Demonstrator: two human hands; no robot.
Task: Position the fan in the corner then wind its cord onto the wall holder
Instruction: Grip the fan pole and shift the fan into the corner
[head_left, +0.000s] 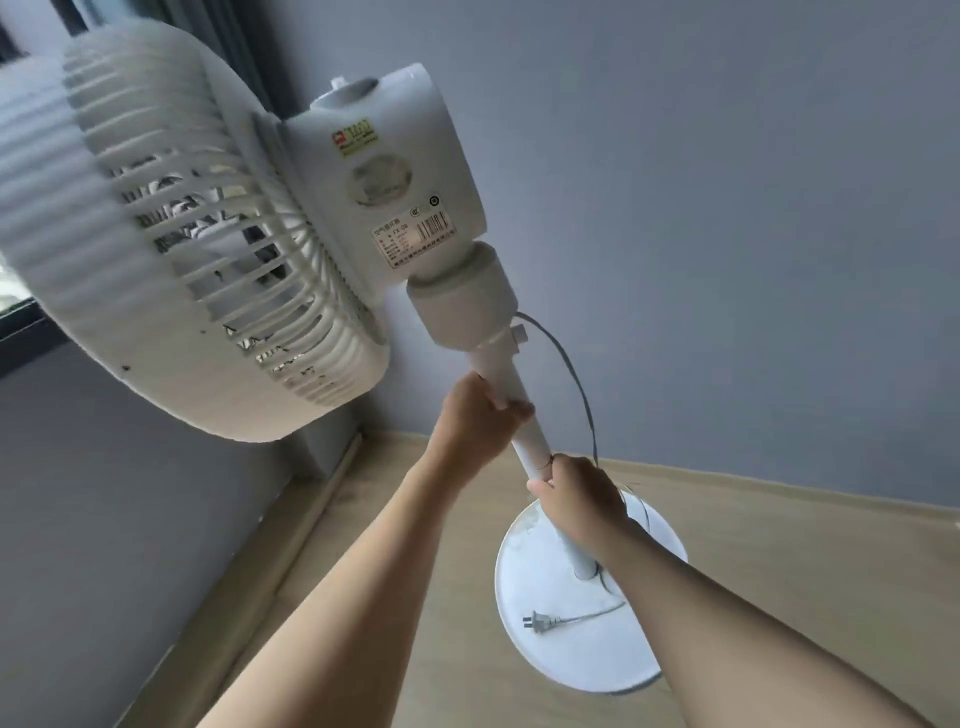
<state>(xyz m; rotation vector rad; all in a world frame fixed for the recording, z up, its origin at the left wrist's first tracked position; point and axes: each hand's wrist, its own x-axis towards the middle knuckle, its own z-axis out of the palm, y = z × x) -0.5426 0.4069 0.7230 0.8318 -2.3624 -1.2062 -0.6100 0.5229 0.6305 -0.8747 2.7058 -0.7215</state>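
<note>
A white pedestal fan (415, 171) fills the view, its ribbed grille head (156, 234) at the upper left. My left hand (480, 415) grips the white pole (527, 441) high up, just below the neck. My right hand (579, 499) grips the same pole lower down, together with a strand of the grey cord (569, 364). The cord loops from the neck down past my right hand. Its plug (540, 621) lies on the round white base (561, 665). No wall holder is in view.
Grey walls (727, 208) meet at a corner behind the fan, with a dark curtain (249, 47) at the top left. A pale wooden floor (805, 571) runs along a skirting strip (291, 545) at the left wall. A window edge shows at the far left.
</note>
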